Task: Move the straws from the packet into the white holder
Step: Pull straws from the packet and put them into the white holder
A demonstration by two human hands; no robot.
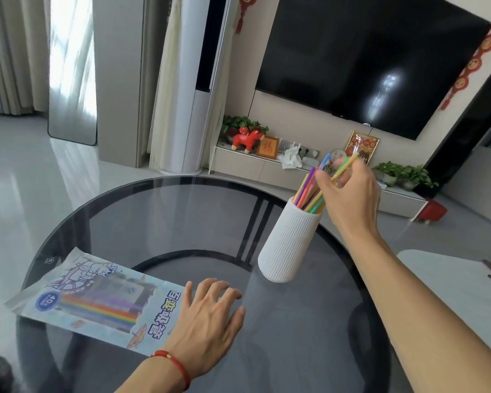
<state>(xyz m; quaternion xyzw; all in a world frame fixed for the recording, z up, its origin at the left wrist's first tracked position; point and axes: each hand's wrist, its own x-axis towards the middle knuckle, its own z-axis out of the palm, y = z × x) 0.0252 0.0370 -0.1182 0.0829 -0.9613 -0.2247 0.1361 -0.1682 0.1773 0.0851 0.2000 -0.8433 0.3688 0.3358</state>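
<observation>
Right hand [349,191] pinches straws [312,191] standing in the white holder [288,245]; left hand [207,313] rests flat, fingers spread, on the packet [97,299] on the desk [182,217].

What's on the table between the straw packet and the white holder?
Only the left hand, resting at the packet's end; beyond it, bare glass up to the white holder, head view.

Desk [182,211]: round, dark smoked-glass top, dark frame bars visible through the glass. Directly on it: straw packet [94,299], lying flat at the near left, printed side up, rainbow-striped straws showing through its window. White ribbed holder [288,245], standing right of centre, well apart from the packet, coloured straws [309,191] sticking out of its mouth. Left hand [207,316] rests flat on the glass, touching the packet's right end.
</observation>
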